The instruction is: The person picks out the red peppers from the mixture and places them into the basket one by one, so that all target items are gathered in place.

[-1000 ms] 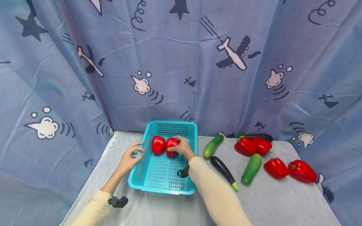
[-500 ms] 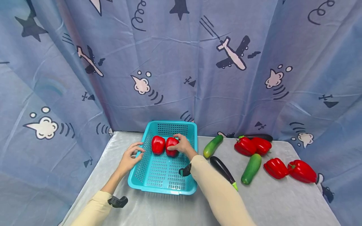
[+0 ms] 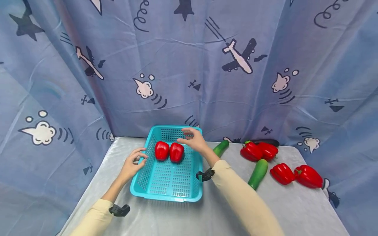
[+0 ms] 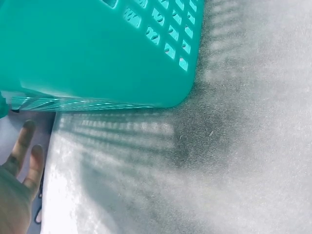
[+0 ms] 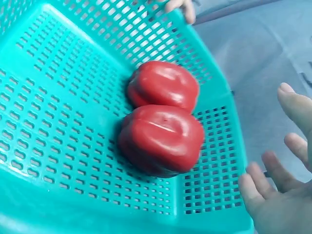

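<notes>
Two red peppers side by side in a turquoise basket, right hand spread above its right side, left hand loosely spread at its left rim

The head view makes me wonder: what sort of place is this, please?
Possibly a small staged work area indoors: a printed curtain hangs behind a pale table, where a blue basket holds two red peppers.

No texts, labels, brands or numbers are being shown legibly in any view; no readable signs are being displayed either.
</notes>
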A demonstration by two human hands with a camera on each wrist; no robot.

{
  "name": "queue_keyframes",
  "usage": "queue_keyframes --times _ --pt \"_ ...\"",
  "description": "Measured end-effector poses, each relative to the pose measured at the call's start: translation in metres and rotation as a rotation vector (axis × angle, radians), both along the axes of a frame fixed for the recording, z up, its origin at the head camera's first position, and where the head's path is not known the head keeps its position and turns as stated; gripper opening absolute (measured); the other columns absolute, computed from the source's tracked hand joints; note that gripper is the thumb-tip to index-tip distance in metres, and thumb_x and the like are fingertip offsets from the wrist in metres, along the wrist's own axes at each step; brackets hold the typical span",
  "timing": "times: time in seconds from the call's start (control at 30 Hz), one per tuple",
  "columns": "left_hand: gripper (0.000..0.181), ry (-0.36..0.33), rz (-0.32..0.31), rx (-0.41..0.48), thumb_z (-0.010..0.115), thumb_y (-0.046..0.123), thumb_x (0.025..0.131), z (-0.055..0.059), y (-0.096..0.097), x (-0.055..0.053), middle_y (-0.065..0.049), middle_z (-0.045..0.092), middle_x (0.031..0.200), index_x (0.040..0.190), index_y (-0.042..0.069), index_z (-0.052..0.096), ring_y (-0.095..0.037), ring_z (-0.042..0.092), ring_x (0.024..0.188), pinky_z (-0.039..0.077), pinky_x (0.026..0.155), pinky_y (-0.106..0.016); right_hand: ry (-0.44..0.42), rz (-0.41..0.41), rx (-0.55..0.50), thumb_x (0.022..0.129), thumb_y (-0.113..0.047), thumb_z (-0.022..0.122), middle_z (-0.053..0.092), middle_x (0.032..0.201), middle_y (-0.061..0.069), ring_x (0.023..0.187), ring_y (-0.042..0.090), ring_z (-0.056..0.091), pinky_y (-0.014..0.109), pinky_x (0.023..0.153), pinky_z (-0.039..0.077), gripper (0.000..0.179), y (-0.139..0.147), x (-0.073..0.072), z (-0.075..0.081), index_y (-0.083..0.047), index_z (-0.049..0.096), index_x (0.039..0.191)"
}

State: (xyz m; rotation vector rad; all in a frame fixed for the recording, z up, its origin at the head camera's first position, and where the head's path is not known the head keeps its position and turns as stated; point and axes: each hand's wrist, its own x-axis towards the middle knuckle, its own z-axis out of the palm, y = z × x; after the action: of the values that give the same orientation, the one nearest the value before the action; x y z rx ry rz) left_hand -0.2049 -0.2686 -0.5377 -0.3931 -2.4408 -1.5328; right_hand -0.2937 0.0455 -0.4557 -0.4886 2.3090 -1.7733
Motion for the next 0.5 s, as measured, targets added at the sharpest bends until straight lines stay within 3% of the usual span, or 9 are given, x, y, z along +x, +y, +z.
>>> queue_keyframes --times 0.2,0.37,0.5 --pt "0.012 -0.017 0.000 -0.007 0.067 -0.004 0.095 0.001 -0.001 0.000 -0.013 0.052 0.143 0.106 -0.003 0.070 -0.035 0.062 0.111 0.052 0.085 -0.044 0.046 0.000 -0.061 0.094 -0.013 0.076 0.063 0.129 0.016 0.115 0.032 0.064 0.042 0.093 0.051 0.036 0.026 0.014 0.011 -0.002 0.065 0.127" --pt "0.011 -0.014 -0.003 -0.004 0.067 -0.004 0.095 -0.001 -0.001 -0.001 -0.013 0.052 0.143 0.106 -0.003 0.070 -0.034 0.061 0.113 0.051 0.086 -0.045 0.092 -0.023 -0.074 0.095 -0.012 0.075 0.065 0.123 0.021 0.109 0.034 0.065 0.044 0.093 0.051 0.033 0.049 0.025 0.012 0.002 0.066 0.123" --pt "0.011 0.003 -0.006 0.006 0.067 -0.005 0.095 0.001 0.001 0.001 -0.015 0.052 0.143 0.106 -0.004 0.070 -0.035 0.061 0.111 0.052 0.084 -0.042 0.109 -0.056 -0.070 0.095 -0.013 0.075 0.068 0.116 0.017 0.105 0.030 0.066 0.040 0.091 0.052 0.030 0.068 0.031 0.008 0.001 0.068 0.121"
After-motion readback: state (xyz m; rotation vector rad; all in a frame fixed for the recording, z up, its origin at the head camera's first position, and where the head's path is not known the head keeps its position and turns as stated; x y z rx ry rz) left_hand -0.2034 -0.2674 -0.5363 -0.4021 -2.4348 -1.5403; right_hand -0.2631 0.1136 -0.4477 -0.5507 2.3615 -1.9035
